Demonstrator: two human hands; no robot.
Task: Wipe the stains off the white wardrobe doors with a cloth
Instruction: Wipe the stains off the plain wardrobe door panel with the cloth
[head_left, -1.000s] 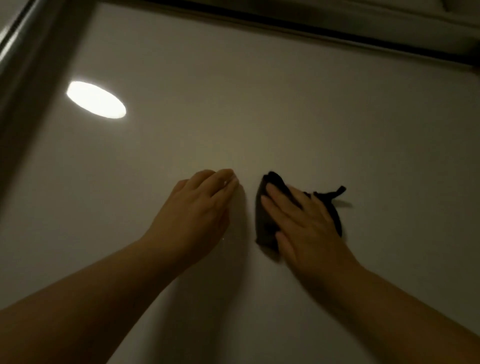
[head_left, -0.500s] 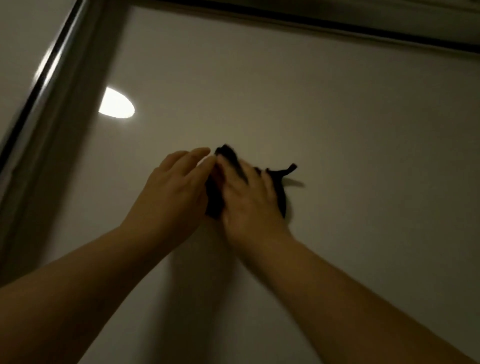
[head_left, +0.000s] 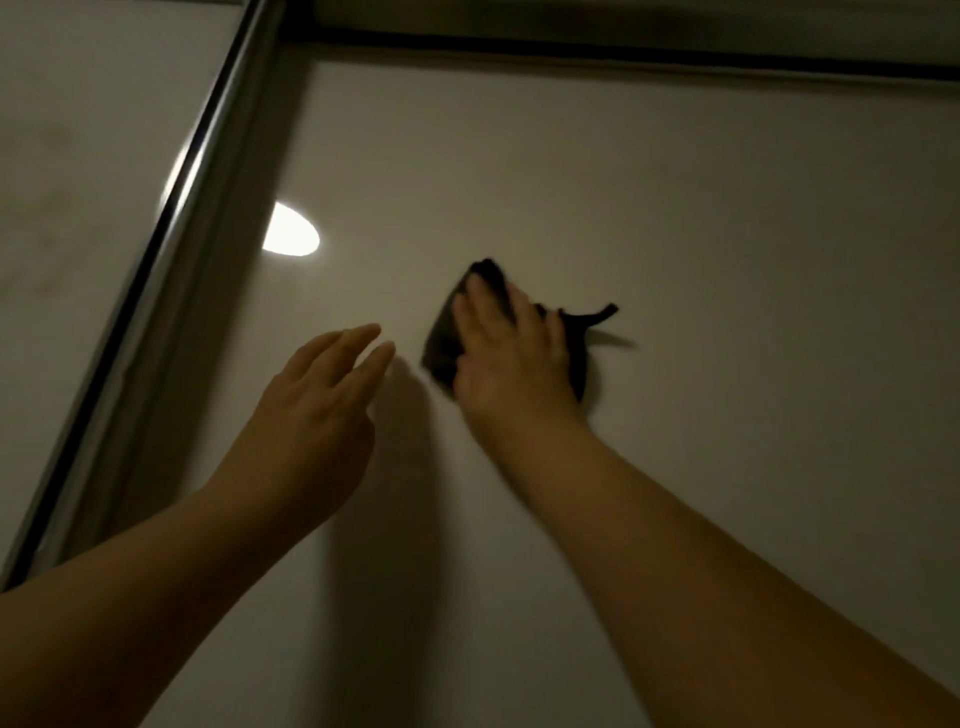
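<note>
- The dark cloth (head_left: 441, 345) lies flat against the white wardrobe door (head_left: 727, 249), pinned there under the right hand (head_left: 511, 364)
- The right hand's fingers (head_left: 485, 306) are straight and close together, laid over the cloth and pressing it to the panel, not curled round it
- The cloth shows beyond the fingertips at the top and along the left of the hand; a thin tail (head_left: 597, 314) of it sticks out to the right, past the knuckles
- The left hand (head_left: 317, 415) is just left of the cloth, apart from it, holding nothing, fingers (head_left: 358, 343) stretched out nearly straight with narrow gaps
- Whether the left fingertips touch the door cannot be told; they cast a shadow on it close beside them
- The middle of the cloth is hidden by the right hand, and its lower left edge is blurred
- The light is dim, so stains on the door are hard to make out
- A bright oval reflection (head_left: 291, 234) sits on the door near the metal frame strip (head_left: 171, 260), with another panel (head_left: 78, 156) to its left
- Both forearms are cut off by the lower edge
</note>
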